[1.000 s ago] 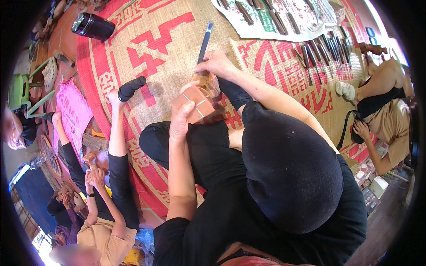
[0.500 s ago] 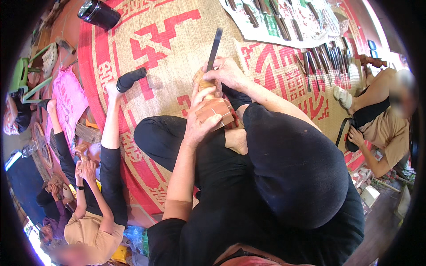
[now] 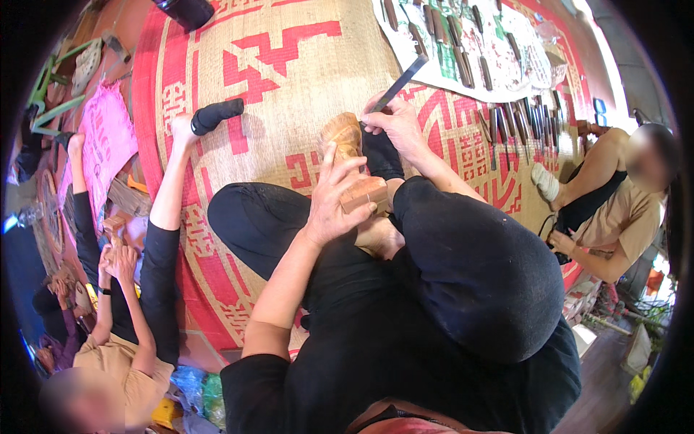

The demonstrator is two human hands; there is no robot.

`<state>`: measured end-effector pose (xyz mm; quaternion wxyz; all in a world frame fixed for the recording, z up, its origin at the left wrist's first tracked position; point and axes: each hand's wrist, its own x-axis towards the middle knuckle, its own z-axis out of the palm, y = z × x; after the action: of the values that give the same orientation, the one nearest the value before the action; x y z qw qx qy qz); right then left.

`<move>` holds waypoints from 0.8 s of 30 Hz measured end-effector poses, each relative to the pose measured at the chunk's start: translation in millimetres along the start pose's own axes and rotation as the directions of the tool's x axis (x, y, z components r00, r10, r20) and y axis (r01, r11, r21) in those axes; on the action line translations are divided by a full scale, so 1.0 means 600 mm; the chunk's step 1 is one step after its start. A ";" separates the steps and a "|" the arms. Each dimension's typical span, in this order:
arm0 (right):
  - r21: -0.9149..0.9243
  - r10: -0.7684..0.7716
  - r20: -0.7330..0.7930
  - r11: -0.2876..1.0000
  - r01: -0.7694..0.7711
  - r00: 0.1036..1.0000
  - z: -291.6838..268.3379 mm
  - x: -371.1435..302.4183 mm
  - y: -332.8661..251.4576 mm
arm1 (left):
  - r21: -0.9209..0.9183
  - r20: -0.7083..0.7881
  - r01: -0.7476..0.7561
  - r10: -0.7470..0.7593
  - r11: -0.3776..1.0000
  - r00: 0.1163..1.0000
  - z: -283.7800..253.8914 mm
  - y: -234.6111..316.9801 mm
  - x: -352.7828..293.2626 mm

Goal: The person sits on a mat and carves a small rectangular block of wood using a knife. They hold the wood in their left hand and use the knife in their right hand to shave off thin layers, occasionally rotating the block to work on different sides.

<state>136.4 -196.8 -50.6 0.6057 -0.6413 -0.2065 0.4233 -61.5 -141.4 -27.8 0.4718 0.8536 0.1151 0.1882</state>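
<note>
Now | left hand (image 3: 334, 206) grip clasps wooden carving (image 3: 352, 168) | right hand (image 3: 394, 123) pinches chisel (image 3: 399, 82)

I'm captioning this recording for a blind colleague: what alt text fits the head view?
A seated person in black grips a carved wooden block with the left hand and sets a dark chisel to its top with the right hand. They sit on a woven mat with red patterns; more chisels lie beyond, and other people sit at both sides.
</note>
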 end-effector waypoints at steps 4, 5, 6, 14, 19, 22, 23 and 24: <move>0.022 0.023 -0.031 1.000 -0.023 0.999 -0.002 -0.008 -0.016 | 0.142 -0.010 -0.079 0.081 0.987 0.997 0.017 0.010 -0.005; 0.028 0.019 -0.036 0.999 -0.018 0.999 -0.001 -0.011 -0.022 | 0.145 0.005 -0.089 0.089 0.985 0.996 0.021 0.010 -0.006; 0.016 0.019 -0.027 1.000 -0.019 0.999 0.003 -0.013 -0.029 | 0.148 0.020 -0.100 0.098 0.984 0.995 0.025 0.008 -0.007; -0.127 0.093 -0.028 0.987 -0.095 0.995 -0.001 -0.012 -0.008 | 0.106 0.016 -0.107 0.106 0.989 0.994 0.020 0.004 -0.004; -0.170 0.093 -0.035 0.981 -0.098 0.995 0.003 0.005 -0.001 | -0.255 -0.095 -0.010 -0.015 0.967 0.995 0.009 -0.022 -0.005; -0.216 0.110 0.003 0.970 -0.107 0.994 0.015 0.001 -0.014 | -0.518 -0.294 0.201 -0.394 0.831 0.870 0.011 -0.035 0.001; -0.211 0.097 0.032 0.974 -0.088 0.995 0.020 -0.002 -0.015 | -0.428 -0.319 0.342 -0.494 0.837 0.809 0.015 -0.037 0.007; -0.205 0.083 0.062 0.976 -0.069 0.995 0.025 -0.005 -0.016 | -0.363 -0.296 0.440 -0.549 0.821 0.781 0.025 -0.052 0.008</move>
<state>125.5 -188.4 -39.5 0.5130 -0.6919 -0.2449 0.4452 -51.1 -134.7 -60.6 0.5857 0.6639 0.4008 0.2356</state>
